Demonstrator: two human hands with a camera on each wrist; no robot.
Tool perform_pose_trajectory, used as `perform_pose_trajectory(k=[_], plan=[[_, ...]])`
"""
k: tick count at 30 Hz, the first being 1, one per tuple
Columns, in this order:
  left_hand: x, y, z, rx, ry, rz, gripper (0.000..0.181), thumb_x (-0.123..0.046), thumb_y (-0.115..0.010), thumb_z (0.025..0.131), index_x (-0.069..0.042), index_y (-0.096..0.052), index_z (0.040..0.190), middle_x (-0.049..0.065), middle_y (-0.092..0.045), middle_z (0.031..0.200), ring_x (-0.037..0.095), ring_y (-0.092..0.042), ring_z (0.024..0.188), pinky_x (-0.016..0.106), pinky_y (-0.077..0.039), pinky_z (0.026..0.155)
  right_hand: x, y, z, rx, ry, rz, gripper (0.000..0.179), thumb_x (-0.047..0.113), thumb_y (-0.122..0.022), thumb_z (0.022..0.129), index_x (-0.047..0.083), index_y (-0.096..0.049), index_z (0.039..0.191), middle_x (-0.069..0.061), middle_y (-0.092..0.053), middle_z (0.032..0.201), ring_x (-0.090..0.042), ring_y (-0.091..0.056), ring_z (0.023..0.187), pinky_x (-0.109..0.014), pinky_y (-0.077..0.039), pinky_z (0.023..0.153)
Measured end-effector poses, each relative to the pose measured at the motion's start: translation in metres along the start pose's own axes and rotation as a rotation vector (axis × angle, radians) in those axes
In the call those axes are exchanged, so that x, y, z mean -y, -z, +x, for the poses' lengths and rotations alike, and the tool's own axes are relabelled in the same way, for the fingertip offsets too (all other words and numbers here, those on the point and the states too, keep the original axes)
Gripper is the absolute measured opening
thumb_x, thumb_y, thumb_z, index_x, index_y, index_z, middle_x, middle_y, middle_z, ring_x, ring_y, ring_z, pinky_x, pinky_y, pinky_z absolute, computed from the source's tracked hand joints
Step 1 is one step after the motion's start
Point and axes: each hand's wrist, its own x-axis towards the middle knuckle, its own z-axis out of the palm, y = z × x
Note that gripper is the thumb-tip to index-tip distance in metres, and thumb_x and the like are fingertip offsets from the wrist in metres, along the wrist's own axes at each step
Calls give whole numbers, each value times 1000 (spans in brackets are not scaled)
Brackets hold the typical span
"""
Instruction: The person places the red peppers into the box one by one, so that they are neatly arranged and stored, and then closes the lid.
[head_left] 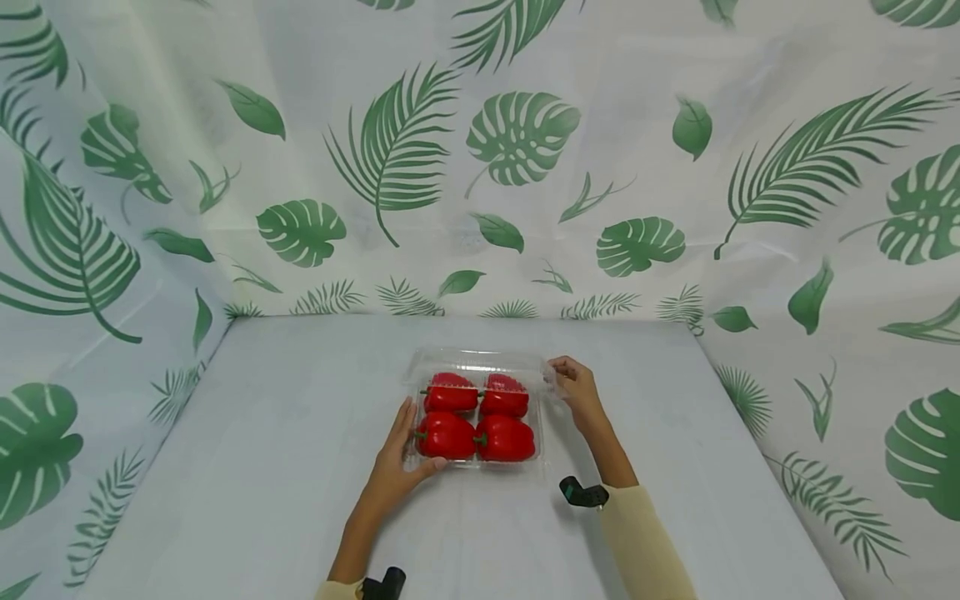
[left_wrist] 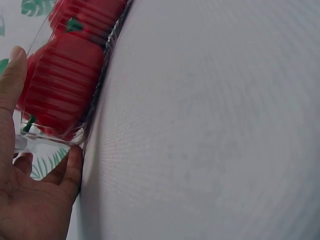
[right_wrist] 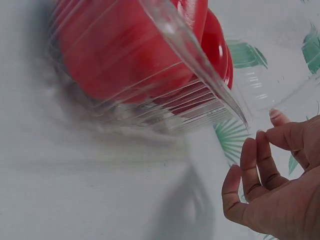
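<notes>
A clear plastic clamshell box (head_left: 471,464) sits on the white table with red bell peppers (head_left: 506,438) in two rows, their green stems facing left. Its hinged transparent lid (head_left: 480,360) is tilted up and overlaps the back row in the head view. My left hand (head_left: 397,467) holds the box by its front left corner, fingers along the left side and thumb at the front edge. At the lid's right end, my right hand (head_left: 576,390) pinches the clear plastic edge between thumb and fingers, seen close up in the right wrist view (right_wrist: 280,170).
A white-covered table (head_left: 285,433) spreads around the box. Behind it and at both sides hangs a white curtain (head_left: 435,275) printed with green leaves. A black wrist camera (head_left: 583,492) is worn on the right wrist, another (head_left: 384,583) on the left.
</notes>
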Motion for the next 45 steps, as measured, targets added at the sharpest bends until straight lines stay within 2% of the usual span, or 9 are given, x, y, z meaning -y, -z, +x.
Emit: perform_pose_trajectory(k=[4,8,15,22,27,33,38,41,45], plan=[[-2,-1,1,-7,-2,-9,99,-44,-76,81,-20,-18,157,4,-14,165,32,-18,151,50,-35,113,-3,0,-3,-14,-5,-47,18,10,-49,100,0,-64,103,5,-60,87,-8,-55,81,-22,-51,71],[-4,-2,2,-16,11,-14,101,-43,-77,80,-26,-15,158,1,-15,165,31,-20,150,52,-36,112,-9,0,-8,-5,12,-81,22,14,-48,101,0,-64,107,-5,-64,100,-14,-60,92,-32,-57,82],[-1,-3,-1,-31,9,5,106,-45,-79,78,-26,-11,158,0,-14,165,30,-16,152,58,-26,116,-20,0,-26,126,89,-99,30,22,-53,101,3,-56,124,-22,-62,111,-14,-60,93,-32,-57,81],[-2,-2,-5,-42,26,-38,111,-42,-81,76,-31,-8,158,8,-19,164,40,-41,140,66,-39,106,-20,5,-42,225,146,-69,38,2,-50,97,3,-49,135,-15,-62,95,-10,-57,80,-27,-56,70],[-2,-1,-5,-39,14,-38,108,-39,-81,77,-34,-9,157,6,-20,164,41,-40,140,64,-41,105,-4,6,-55,251,177,-95,43,-2,-47,97,-1,-45,140,-11,-59,87,-10,-55,72,-25,-54,65],[-1,-1,-5,-37,38,-28,99,-41,-77,81,-33,-13,157,2,-21,163,39,-37,142,61,-41,107,-10,6,-61,312,216,-132,48,6,-44,103,2,-34,149,-12,-51,76,-14,-48,63,-28,-47,55],[-2,-2,-5,-31,49,-38,97,-44,-75,82,-30,-15,157,6,-24,163,40,-33,144,63,-38,108,-31,10,-63,321,214,-104,55,12,-45,104,3,-24,153,-11,-54,85,-8,-49,67,-31,-49,57],[-2,-3,-6,-30,57,-41,96,-45,-74,82,-30,-16,157,7,-25,162,39,-29,146,65,-36,108,-43,14,-68,316,200,-91,53,15,-48,103,5,-29,151,-10,-57,95,-8,-53,70,-28,-52,58],[-2,-3,-6,-26,57,-30,95,-46,-73,83,-27,-16,157,11,-29,160,41,-30,145,66,-37,107,-53,20,-81,364,208,-59,45,11,-49,101,0,-38,143,-9,-59,98,-15,-54,65,-27,-53,54]])
